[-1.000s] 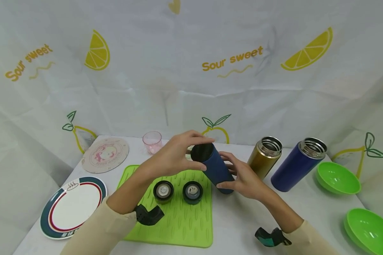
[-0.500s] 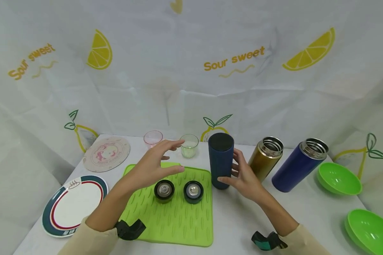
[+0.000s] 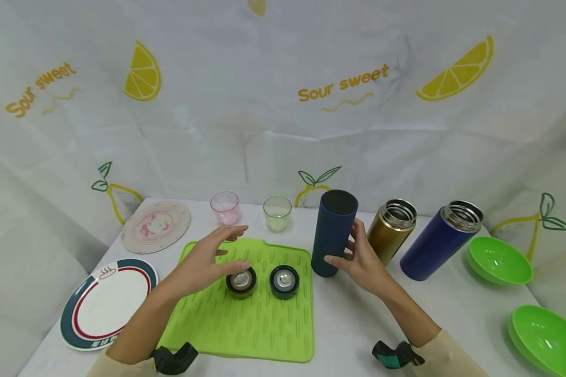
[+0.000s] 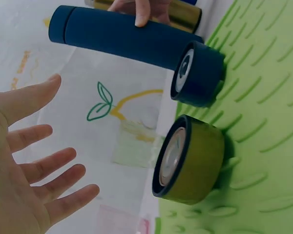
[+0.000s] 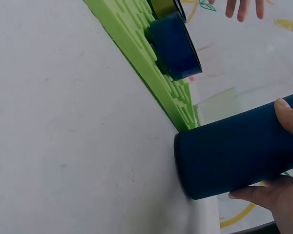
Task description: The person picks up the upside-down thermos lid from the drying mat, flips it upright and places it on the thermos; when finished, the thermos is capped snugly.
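Observation:
My right hand (image 3: 358,259) grips a dark blue thermos bottle (image 3: 334,230) low on its right side, thumb in front. The bottle tilts slightly rightward, with its flat dark end up; a seam circles that end in the left wrist view. Whether its base touches the table, I cannot tell. My left hand (image 3: 205,264) holds nothing, its fingers spread near a gold-sided lid (image 4: 198,163). Beside that lid lies a dark blue lid (image 3: 284,283). Both lids are upturned on the green mat (image 3: 254,330).
An uncapped gold bottle (image 3: 389,235) and an uncapped violet-blue bottle (image 3: 434,248) stand to the right, near two green bowls (image 3: 500,262). Behind the mat are a pink glass (image 3: 225,209) and a green glass (image 3: 277,214). A round pink mat (image 3: 155,228) and a plate (image 3: 108,309) lie left.
The dark blue bottle has swung from leaning left to nearly upright, then slightly rightward, in my right hand. My left hand has left its upper end and drawn back to the left.

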Demonstrator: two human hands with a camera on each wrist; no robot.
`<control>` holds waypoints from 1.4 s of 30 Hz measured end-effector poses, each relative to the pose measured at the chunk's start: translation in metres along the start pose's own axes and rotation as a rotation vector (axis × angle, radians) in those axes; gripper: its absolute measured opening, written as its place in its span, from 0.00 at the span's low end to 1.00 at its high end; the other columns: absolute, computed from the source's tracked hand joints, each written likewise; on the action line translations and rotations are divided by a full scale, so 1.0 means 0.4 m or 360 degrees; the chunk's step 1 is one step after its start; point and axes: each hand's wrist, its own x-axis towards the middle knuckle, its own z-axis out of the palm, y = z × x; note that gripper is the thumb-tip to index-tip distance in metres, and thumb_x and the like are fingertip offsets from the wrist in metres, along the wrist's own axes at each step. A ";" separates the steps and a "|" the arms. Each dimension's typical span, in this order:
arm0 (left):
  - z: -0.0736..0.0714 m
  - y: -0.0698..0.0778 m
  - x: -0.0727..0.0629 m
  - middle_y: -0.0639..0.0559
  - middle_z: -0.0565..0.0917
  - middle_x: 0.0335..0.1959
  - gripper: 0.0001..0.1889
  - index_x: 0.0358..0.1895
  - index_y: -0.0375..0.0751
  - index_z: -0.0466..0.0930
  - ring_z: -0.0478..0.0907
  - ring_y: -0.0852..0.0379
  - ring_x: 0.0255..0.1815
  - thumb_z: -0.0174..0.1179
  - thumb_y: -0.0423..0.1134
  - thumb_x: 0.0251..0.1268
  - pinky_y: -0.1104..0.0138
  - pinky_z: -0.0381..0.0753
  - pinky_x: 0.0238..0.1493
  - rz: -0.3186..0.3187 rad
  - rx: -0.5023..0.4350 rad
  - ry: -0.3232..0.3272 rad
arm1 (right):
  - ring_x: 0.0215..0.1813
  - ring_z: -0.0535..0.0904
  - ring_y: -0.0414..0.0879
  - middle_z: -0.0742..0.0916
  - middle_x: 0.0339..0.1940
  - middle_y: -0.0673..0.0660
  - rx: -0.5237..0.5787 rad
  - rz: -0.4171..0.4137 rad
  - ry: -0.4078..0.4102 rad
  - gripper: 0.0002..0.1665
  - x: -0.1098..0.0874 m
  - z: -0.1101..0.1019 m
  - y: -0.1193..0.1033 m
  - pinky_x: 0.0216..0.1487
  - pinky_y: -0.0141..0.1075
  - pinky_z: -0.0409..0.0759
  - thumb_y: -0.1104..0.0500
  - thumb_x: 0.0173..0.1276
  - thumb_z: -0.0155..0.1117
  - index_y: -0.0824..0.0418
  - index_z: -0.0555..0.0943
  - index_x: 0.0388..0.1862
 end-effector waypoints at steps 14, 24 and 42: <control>0.023 -0.067 -0.029 0.41 0.72 0.74 0.41 0.76 0.43 0.66 0.69 0.36 0.73 0.74 0.43 0.59 0.42 0.73 0.71 -0.0155 -0.0092 -0.0086 | 0.76 0.65 0.77 0.59 0.81 0.69 0.0026 0.0000 0.0013 0.63 -0.006 0.000 0.007 0.67 0.66 0.73 0.73 0.61 0.72 0.55 0.41 0.81; 0.067 -0.138 -0.044 0.45 0.76 0.71 0.47 0.73 0.42 0.70 0.72 0.41 0.70 0.82 0.40 0.45 0.43 0.71 0.73 -0.0315 -0.0204 -0.0195 | 0.79 0.61 0.76 0.57 0.81 0.70 0.0018 -0.0002 0.0010 0.62 -0.011 0.004 0.008 0.68 0.66 0.73 0.71 0.63 0.72 0.55 0.40 0.82; 0.092 -0.151 -0.036 0.52 0.84 0.56 0.41 0.67 0.44 0.77 0.77 0.52 0.58 0.83 0.45 0.44 0.54 0.77 0.61 -0.0267 -0.0033 -0.0155 | 0.81 0.57 0.74 0.57 0.82 0.68 0.0058 -0.0003 0.0007 0.61 -0.017 0.006 0.007 0.69 0.66 0.71 0.70 0.64 0.71 0.56 0.40 0.82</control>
